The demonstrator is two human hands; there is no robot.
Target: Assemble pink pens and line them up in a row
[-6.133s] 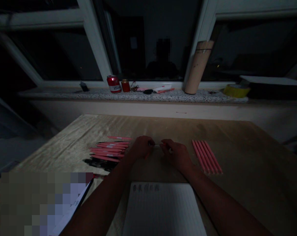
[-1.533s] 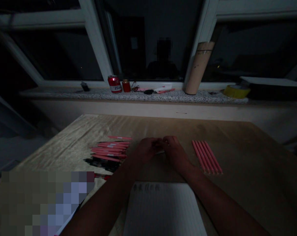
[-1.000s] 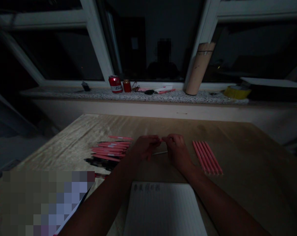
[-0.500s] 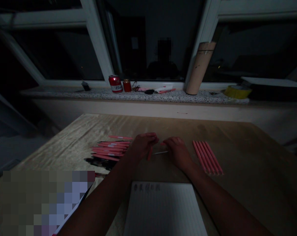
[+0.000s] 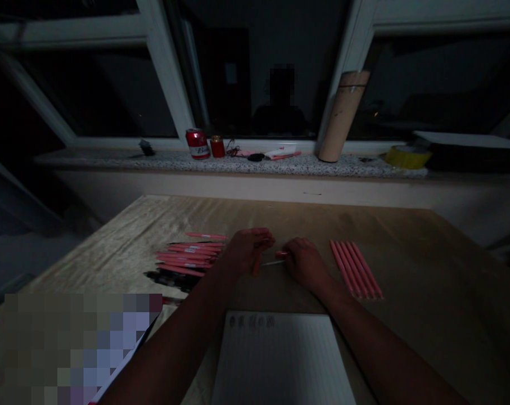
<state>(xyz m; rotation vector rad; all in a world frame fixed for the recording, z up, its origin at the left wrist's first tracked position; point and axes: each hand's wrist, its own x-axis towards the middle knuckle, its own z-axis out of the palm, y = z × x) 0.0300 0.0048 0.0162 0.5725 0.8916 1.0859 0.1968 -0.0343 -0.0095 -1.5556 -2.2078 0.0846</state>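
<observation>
My left hand [image 5: 251, 247] is closed over the middle of the table, with a pink pen barrel [image 5: 257, 264] pointing down from under its fingers. Facing it, my right hand [image 5: 302, 257] pinches a short pink pen part [image 5: 281, 254]. Between the two hands lies a thin whitish stick [image 5: 272, 262], perhaps a pen refill; its right end goes under my right fingers. A loose pile of pink pens [image 5: 191, 256] lies left of my left hand, with black pens [image 5: 174, 278] at its near side. Several pink pens [image 5: 356, 269] form a neat row right of my right hand.
A lined notebook [image 5: 280, 360] with handwriting lies nearest me on the table [image 5: 427, 337]. Along the windowsill stand a red can [image 5: 197, 144], a small red jar [image 5: 217, 147], a tall tube [image 5: 343, 118] and a yellow tape roll [image 5: 407, 157]. The lower left is pixelated.
The pink part at my right fingertips has turned and shows more. My right hand has shifted slightly, covering more of the whitish stick. My left hand has barely moved.
</observation>
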